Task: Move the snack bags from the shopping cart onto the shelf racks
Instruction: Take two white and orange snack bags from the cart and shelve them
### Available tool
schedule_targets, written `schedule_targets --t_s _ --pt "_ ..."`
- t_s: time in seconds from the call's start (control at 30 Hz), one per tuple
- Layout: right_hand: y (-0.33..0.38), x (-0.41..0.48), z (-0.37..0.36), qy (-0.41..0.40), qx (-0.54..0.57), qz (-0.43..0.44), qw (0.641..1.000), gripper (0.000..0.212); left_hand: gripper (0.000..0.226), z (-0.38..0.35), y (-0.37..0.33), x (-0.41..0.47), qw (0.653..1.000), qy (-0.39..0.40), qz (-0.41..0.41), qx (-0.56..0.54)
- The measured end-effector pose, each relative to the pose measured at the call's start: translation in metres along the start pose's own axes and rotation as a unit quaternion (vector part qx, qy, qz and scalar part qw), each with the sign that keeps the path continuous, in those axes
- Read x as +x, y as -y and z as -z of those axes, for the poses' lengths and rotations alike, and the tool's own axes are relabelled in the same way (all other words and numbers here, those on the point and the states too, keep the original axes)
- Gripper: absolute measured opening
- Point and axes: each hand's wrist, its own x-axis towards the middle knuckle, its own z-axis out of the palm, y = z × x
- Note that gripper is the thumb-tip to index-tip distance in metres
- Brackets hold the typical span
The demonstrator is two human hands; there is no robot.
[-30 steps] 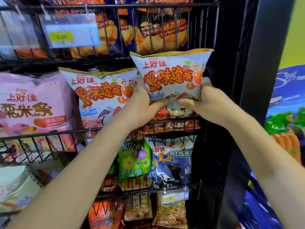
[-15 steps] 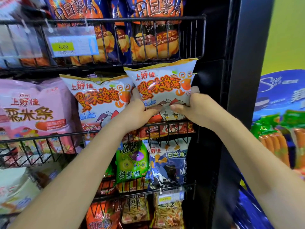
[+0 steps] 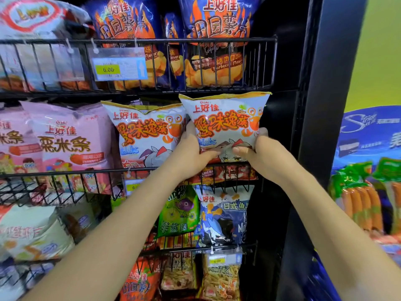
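Bag (image 3: 225, 124) and both hands sit lower and a bit left in frame versus the two earlier frames, and more of the top rack shows now; likely mostly head tilt, since the grip and the bag's place against the rack look unchanged.

Head view, only one:
- Left hand (image 3: 191, 153) closed on the bag's lower left edge, thumb across the front, fingers hidden behind.
- Right hand (image 3: 258, 153) closed on the lower right edge, same pinch. Both hands hold the one bag; nothing else in either.
- Bag is at frame centre, upright, long axis vertical, top seam just under the wire floor of the top rack (image 3: 152, 41).
- Bottom of the bag is already behind the front rail of the middle rack (image 3: 65, 172), right-hand slot, against the black upright (image 3: 325, 105).
- Twin bag (image 3: 147, 131) stands just beside it on the left; their edges touch or overlap at the left hand, can't tell which.

Key relation: the bag is directly above and ahead of both hands, and its seat in the rack is straight down behind the rail. Hands are level with each other, neither nearer. My read: the next move is a short push down and back, then let go. Risk looks small: the bottom corner could snag on the wire, or the bag could lean forward once free.

Cart not in view, so I can't tell how many bags remain.
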Motion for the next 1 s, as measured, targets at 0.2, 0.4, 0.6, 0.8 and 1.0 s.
schedule_targets --t_s 0.2,0.4,0.6,0.8,1.0 --pt "-0.01 -0.012 -0.002 -0.008 0.028 0.008 1.0 0.049 0.085 0.005 -0.007 -0.028 1.0 0.009 0.013 0.027" --pt "-0.014 -0.054 0.011 -0.03 0.037 0.045 0.998 0.057 0.1 0.019 -0.036 -0.073 0.991 0.016 0.023 0.133" --pt "-0.007 -0.131 0.055 -0.088 -0.128 0.132 0.979 0.072 0.079 0.024 -0.084 -0.118 0.953 -0.005 -0.097 0.287" --pt "-0.022 -0.214 0.086 -0.124 -0.281 0.117 0.944 0.074 0.079 -0.006 -0.113 -0.169 0.936 0.053 -0.172 0.301" --pt "-0.067 -0.333 0.114 -0.089 -0.341 -0.004 0.936 0.075 0.078 -0.077 -0.15 -0.234 0.942 0.13 -0.234 0.202"
